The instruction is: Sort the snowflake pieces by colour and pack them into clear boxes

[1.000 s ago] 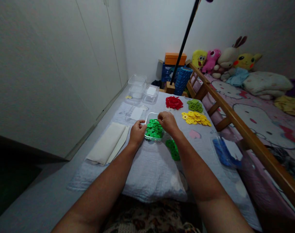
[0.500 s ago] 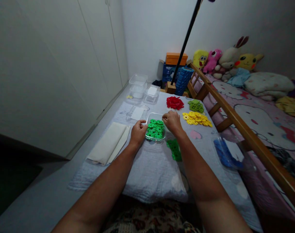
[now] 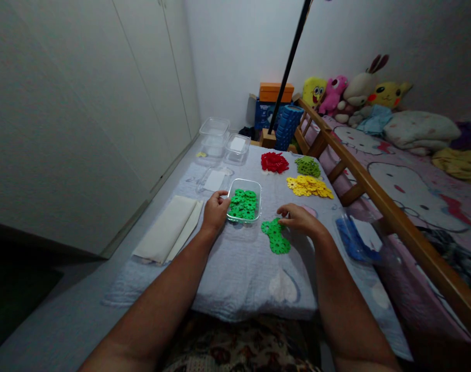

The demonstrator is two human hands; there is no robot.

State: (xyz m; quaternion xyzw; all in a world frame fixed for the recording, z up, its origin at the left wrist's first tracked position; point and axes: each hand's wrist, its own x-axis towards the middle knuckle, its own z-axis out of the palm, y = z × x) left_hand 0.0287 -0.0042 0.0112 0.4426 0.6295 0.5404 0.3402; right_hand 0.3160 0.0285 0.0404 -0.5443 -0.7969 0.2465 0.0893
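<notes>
A clear plastic container (image 3: 245, 182) holds a heap of green flower-shaped plastic pieces (image 3: 243, 204). My left hand (image 3: 216, 209) is closed on the container's left rim, thumb and fingers at its edge. To the right of the container, a small pile of loose green pieces (image 3: 278, 242) lies on the cloth. Over the upper right part of that pile is my right hand (image 3: 297, 219), its thumb and fingers apart and nothing visible between them. Whether the fingertips touch the pieces is hard to make out.
Piles of red (image 3: 275, 162), yellow (image 3: 310, 186) and olive-green pieces (image 3: 308, 166) lie at the back right. A clear box with blue pieces (image 3: 354, 240) sits near the wooden bed rail (image 3: 359, 175). Folded beige fabric (image 3: 166, 227) lies left; clear containers (image 3: 215, 135) stand behind.
My right hand has moved from the container's right rim down and right to the loose green pieces, its fingers opening. My left hand stays at the container. The view has shifted slightly.
</notes>
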